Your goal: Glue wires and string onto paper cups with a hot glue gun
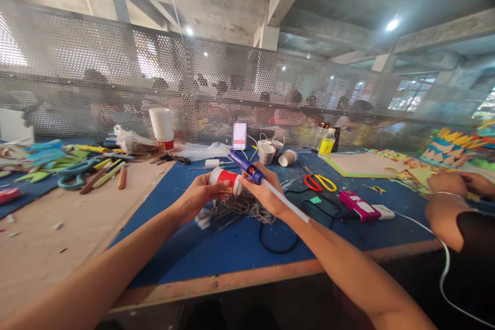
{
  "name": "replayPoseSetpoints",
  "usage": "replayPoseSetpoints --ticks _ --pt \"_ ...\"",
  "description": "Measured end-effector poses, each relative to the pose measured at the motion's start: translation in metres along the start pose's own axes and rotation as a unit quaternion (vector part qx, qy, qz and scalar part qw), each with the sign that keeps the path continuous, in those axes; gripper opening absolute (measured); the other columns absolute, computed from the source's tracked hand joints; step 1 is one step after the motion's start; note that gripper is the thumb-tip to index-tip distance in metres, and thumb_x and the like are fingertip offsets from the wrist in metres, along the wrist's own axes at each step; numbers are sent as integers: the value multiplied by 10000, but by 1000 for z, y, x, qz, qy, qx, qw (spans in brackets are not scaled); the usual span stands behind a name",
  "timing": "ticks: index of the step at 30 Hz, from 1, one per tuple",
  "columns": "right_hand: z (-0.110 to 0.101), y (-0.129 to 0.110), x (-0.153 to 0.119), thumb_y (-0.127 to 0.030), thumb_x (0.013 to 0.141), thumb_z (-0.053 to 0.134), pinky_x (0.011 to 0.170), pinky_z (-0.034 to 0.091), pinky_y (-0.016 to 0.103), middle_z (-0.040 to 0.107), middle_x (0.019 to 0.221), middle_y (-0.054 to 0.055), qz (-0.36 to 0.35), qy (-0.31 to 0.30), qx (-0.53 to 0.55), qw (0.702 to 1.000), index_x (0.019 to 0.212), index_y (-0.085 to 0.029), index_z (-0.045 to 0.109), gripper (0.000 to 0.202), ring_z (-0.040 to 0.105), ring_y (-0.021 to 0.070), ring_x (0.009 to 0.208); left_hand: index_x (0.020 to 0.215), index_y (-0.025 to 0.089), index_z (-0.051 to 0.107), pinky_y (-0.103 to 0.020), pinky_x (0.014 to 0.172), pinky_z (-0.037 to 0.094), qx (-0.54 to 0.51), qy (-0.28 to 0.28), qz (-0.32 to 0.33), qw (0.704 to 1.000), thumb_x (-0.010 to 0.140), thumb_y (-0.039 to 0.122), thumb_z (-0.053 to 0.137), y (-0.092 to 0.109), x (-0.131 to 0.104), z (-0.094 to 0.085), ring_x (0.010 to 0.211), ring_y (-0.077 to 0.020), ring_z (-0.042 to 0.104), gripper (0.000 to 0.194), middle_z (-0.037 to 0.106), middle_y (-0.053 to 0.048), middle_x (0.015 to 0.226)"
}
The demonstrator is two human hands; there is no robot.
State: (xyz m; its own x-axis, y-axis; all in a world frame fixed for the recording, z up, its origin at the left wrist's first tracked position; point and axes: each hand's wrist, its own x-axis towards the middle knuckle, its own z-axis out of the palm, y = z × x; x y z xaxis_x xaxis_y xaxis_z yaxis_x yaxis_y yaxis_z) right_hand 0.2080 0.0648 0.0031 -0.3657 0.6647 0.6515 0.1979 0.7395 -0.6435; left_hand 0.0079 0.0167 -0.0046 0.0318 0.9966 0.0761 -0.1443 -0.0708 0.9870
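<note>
Glue gun and cup, hand to hand!

And here we are at the blue-topped table point(174, 258), with the red-and-white paper cup point(231, 180) on its side in the air, front and centre! The left hand point(201, 191) grips it, thumb across the red band. The right hand point(266, 191) is wrapped around the blue glue gun point(244, 164), just beside the cup at one o'clock, its nozzle aimed towards eleven; the white glue stick point(288, 202) trails to five. Below lies a tangle of grey twine point(255, 209), and at two o'clock from the cup stand some small cups point(266, 152). This looks like the gluing step, cup and gun being lined up; no glue line shows. The next move would seem to call for a steady cup and a nozzle turned onto its wall.
</note>
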Motion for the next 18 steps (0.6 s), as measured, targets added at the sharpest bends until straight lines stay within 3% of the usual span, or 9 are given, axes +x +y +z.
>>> replayPoseSetpoints --ticks 18 --pt "3 5 1 -387 843 672 770 521 293 710 897 42 4 15 17 1000 940 -197 627 218 664 186 798 940 171 727 -224 638 532 -11 -14 -13 1000 706 310 832 0 1 -2 703 -147 674 292 748 -57 852"
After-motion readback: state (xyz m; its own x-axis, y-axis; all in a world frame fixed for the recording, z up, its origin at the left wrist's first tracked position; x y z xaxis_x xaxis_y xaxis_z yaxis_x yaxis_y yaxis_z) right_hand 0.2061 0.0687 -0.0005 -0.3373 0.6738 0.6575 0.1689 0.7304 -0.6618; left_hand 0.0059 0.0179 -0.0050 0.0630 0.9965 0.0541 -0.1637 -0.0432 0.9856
